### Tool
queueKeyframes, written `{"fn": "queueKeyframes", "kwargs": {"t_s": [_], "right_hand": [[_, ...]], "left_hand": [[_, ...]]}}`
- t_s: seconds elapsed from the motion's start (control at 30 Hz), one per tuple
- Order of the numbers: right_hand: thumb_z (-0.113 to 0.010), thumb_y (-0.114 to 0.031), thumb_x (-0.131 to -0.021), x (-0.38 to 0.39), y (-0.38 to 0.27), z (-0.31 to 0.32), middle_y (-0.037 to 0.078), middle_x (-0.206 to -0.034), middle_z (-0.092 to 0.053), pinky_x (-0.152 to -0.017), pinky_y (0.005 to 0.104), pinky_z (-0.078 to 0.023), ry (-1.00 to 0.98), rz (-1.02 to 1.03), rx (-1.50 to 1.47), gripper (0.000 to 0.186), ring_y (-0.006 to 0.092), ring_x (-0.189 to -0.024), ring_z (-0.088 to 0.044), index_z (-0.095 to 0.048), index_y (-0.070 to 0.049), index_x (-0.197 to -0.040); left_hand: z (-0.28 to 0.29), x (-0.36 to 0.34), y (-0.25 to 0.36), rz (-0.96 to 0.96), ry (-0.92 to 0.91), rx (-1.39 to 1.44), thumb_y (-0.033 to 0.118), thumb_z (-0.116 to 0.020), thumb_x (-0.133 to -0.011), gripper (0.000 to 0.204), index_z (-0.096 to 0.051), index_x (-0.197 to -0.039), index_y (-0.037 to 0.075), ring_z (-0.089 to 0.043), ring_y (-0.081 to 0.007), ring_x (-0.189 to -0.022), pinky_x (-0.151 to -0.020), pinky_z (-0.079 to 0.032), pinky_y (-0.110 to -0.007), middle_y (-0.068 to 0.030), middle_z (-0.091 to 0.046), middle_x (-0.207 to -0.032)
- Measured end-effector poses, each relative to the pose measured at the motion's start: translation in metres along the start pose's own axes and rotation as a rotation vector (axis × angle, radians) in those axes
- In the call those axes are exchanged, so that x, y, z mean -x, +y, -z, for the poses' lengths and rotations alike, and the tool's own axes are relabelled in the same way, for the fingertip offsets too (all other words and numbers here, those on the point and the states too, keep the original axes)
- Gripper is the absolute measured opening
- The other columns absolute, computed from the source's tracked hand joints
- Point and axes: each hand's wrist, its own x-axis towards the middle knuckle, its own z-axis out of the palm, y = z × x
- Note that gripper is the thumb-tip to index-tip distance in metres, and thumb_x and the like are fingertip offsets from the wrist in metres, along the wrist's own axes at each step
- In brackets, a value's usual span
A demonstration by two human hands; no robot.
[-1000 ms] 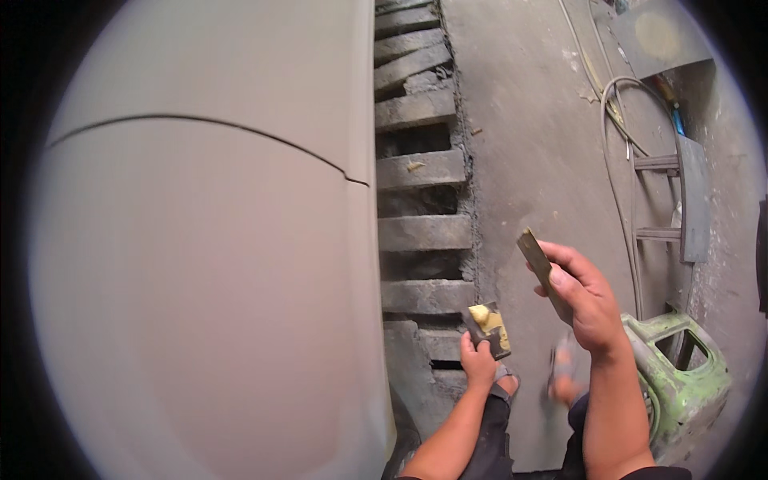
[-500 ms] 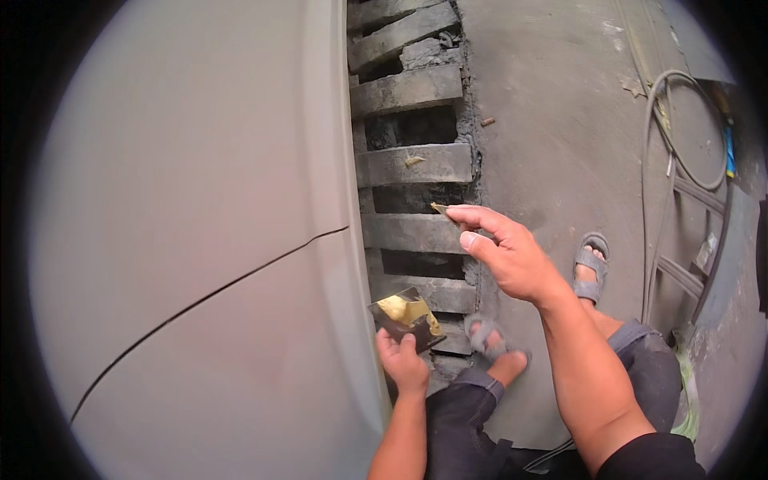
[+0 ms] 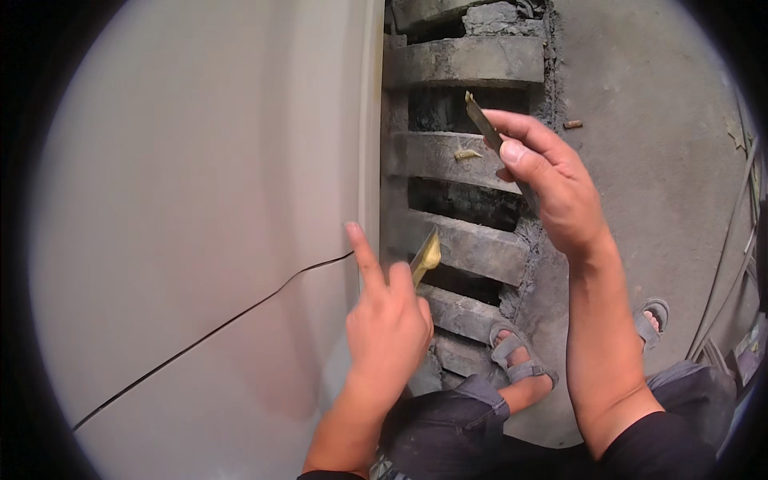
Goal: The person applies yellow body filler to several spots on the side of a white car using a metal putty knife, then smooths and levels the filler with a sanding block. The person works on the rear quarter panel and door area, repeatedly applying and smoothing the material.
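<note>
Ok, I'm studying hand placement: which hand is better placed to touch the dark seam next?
Probably the left hand: its index finger extends near the seam, though that hand holds a smeared plate. The right hand, gripping a flat tool, is farther away.

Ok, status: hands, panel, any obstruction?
Right hand gripping thin flat tool. Left hand holding plate with yellow paste; index finger extended over edge of pale panel, contact unclear. That hand hides part of it.

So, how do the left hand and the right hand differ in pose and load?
The left hand extends one finger toward the grey panel; the right hand pinches a flat tool, farther from it. The left hand's thin plate carries a clump of yellow paste; the right hand's tool shows only a trace at its tip. Both hands are bare.
</note>
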Motion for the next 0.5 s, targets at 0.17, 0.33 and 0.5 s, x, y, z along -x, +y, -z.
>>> {"fn": "queueKeyframes", "kwargs": {"t_s": [0.17, 0.33, 0.5], "right_hand": [[-0.058, -0.018, -0.097, 0.002, 0.000, -0.001, -0.003, -0.105, -0.060, -0.085, 0.0211, -0.042, 0.002, -0.015, -0.052, 0.038, 0.0041, -0.095, -0.050, -0.059, -0.001, -0.131], [-0.058, -0.018, -0.097, 0.001, 0.013, 0.001, -0.003, -0.105, -0.060, -0.086, 0.0214, -0.042, -0.016, -0.055, -0.055, 0.037, 0.0050, -0.094, -0.051, -0.060, -0.002, -0.131], [-0.059, -0.019, -0.097, 0.002, 0.028, -0.003, 0.001, -0.115, -0.062, -0.094, 0.0260, -0.043, -0.120, -0.071, 0.007, 0.037, 0.0089, -0.104, -0.054, -0.061, -0.003, -0.130]], "left_hand": [[0.004, -0.015, 0.000, 0.026, -0.079, -0.143, 0.004, -0.063, -0.077, 0.014, -0.050, -0.080, 0.001, -0.067, -0.0362, -0.065, -0.052, -0.056, -0.041, -0.0463, -0.020, -0.148], [0.009, -0.015, 0.000, 0.036, -0.204, -0.296, 0.007, -0.062, -0.077, 0.013, -0.051, -0.082, 0.002, -0.067, -0.0298, -0.062, -0.053, -0.057, -0.038, -0.0453, -0.020, -0.149], [0.015, -0.010, -0.007, 0.062, -0.296, -0.272, 0.005, -0.062, -0.076, 0.018, -0.050, -0.089, 0.001, -0.067, -0.0390, -0.063, -0.055, -0.055, -0.046, -0.0433, -0.019, -0.151]]}}
